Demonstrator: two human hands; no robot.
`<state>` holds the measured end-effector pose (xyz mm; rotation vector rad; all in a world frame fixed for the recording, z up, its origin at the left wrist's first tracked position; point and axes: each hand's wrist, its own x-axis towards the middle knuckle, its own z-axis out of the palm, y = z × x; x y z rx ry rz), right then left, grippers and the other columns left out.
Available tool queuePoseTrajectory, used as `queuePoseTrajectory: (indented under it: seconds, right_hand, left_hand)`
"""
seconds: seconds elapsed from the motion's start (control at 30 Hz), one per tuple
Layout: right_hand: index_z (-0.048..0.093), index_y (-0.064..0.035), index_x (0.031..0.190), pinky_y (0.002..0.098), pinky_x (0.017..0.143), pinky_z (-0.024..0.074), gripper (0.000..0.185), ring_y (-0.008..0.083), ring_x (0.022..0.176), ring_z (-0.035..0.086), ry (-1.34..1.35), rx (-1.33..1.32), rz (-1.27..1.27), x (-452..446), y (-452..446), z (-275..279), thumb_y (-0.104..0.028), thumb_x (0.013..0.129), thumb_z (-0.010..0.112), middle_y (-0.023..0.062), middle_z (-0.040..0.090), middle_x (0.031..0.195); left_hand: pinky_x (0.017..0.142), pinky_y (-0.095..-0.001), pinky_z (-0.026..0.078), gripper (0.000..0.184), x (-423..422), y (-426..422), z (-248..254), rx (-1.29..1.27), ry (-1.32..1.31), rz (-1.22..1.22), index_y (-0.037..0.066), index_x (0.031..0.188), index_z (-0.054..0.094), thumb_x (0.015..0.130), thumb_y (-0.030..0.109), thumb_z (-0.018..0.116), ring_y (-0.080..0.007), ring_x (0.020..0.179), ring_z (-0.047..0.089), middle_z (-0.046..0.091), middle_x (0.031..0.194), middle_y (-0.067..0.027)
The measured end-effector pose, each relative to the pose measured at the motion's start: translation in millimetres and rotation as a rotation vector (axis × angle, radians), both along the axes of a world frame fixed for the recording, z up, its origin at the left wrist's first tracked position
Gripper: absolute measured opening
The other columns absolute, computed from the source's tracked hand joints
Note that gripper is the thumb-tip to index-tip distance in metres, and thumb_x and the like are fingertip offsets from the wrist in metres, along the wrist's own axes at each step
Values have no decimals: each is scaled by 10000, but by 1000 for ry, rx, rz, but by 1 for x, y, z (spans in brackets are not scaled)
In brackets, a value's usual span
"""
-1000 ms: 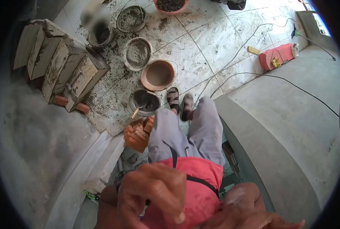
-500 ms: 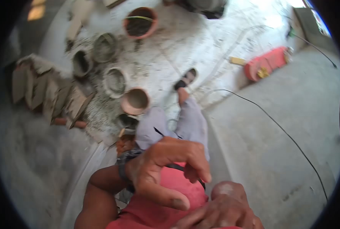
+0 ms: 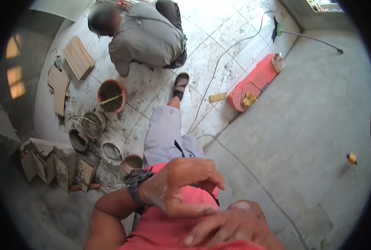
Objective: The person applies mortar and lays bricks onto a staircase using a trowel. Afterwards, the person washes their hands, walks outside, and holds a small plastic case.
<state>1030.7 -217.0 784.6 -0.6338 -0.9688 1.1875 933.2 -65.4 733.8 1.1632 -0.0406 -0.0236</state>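
My left hand (image 3: 175, 185), with a dark band (image 3: 137, 185) on its wrist, is held in front of the red shirt (image 3: 164, 227). Its fingers curl into a C, apart from the thumb, and I see nothing between them. Beside it, my right hand (image 3: 235, 225) lies low against the shirt front. Its fingers are stretched out and spread, with pale smears on the skin, and no object shows in it. The left thumb tip comes close to the right hand; whether they touch I cannot tell.
A person (image 3: 148, 37) in grey crouches ahead on dirty tiles. Several mortar-stained buckets (image 3: 111, 153) stand left, near tile pieces (image 3: 60, 89) and a broken stack (image 3: 62, 171). A long red case (image 3: 256, 79) and a cable (image 3: 252, 175) lie right; a broom (image 3: 279, 29) is farther off.
The view has swung upward, bringing the crouching person into sight and shifting the buckets lower. My left thumb has come nearer my right hand, whose fingers now reach out more.
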Motion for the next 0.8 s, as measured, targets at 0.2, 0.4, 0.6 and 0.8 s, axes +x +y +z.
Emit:
queuePoseTrajectory:
  seconds: [0.2,0.4,0.6,0.8]
  right_hand:
    - [648,13,1107,274,766,488,334,155,899,618,-221,-391,-366,155,28,-40,-243,1017,455,107,677,986]
    - [560,-5,1261,421,1076,343,616,347,1289,449,-685,-1632,-794,242,-52,-325,-501,896,574,233,527,1321]
    - [470,-4,1335,426,1013,397,622,401,1216,515,-278,-1703,-590,381,-31,-399,-472,926,505,280,549,1271]
    - [537,18,1024,478,897,445,449,433,1083,569,-469,-1867,-474,527,-7,-364,-407,968,405,302,599,1063]
  left_hand:
    - [647,-295,494,252,163,71,-23,402,213,-17,6,974,629,786,145,723,-164,708,606,618,814,-80]
    - [666,-336,503,302,298,135,-155,1070,394,-243,39,1012,620,812,251,695,-209,724,640,659,806,-87]
    - [869,-405,487,522,404,182,-281,881,946,-573,58,1137,606,823,472,647,-321,997,641,677,1036,-172]
    - [1085,-409,347,885,537,189,-308,960,1251,-384,75,1470,337,848,687,481,-374,1308,441,461,1398,-251]
